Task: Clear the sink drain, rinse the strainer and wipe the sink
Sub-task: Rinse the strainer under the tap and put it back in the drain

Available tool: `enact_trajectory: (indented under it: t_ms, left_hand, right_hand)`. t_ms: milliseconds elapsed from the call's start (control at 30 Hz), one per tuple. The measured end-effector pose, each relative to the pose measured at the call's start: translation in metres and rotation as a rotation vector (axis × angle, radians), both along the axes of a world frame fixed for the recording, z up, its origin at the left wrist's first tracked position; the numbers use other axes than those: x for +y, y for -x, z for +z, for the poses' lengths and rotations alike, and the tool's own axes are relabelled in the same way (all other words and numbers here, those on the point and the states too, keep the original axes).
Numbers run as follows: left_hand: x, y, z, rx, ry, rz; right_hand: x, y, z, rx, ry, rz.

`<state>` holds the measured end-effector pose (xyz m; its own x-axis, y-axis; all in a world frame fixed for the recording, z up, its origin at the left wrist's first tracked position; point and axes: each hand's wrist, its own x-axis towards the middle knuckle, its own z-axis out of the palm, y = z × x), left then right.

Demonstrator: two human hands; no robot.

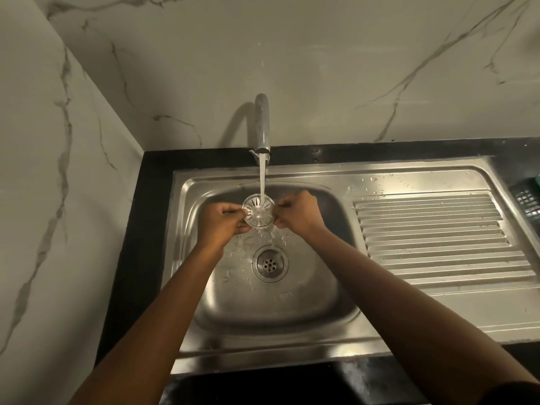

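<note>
rinsing step: strainer (259, 211) held under the running stream (263, 182) from the tap (262, 124); judged the middle step of the task, wiping not yet begun.
strainer position: lifted out of the drain (270, 263), in the air beyond the drain toward the tap, roughly level, slotted face up; water lands near its centre and spills down toward the drain.
drain: open, its own perforated plate showing; no debris visible on it from this view.
risk 1: dropping. the wet rim is pinched only at two opposite edges, so a slip would let the strainer fall into the sink (292, 305) basin near the drain. cause: thin fingertip hold plus the push of the stream.
risk 2: splash. drops lie on the ribbed drainboard (438, 238) well right of the drain; tilting the strainer into the stream would likely throw more out onto the desk (152, 229).
risk 3: residue left in the slots if only one face gets rinsed; underside cannot be seen.
left hand (220, 222): fingers curled narrow, thumb and fingertips pinching the strainer's left rim; sits left of and beyond the drain.
right hand (299, 213): same narrow pinch on the right rim; sits right of and beyond the drain.
other: dark slotted basket (526, 200) at the far right edge, well apart from the drain.
</note>
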<state>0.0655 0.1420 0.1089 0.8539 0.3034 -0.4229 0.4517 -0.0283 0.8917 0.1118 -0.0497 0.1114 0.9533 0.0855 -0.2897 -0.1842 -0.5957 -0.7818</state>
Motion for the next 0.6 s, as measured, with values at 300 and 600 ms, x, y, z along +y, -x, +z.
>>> enact_trajectory:
  t_ms: [300, 600]
  left_hand:
    - [0.012, 0.011, -0.002, -0.061, 0.105, 0.126]
    - [-0.027, -0.008, 0.009, -0.039, 0.189, -0.001]
  right_hand:
    - [0.022, -0.014, 0.037, -0.156, -0.065, 0.120]
    - [-0.012, -0.022, 0.060, -0.299, 0.046, 0.058]
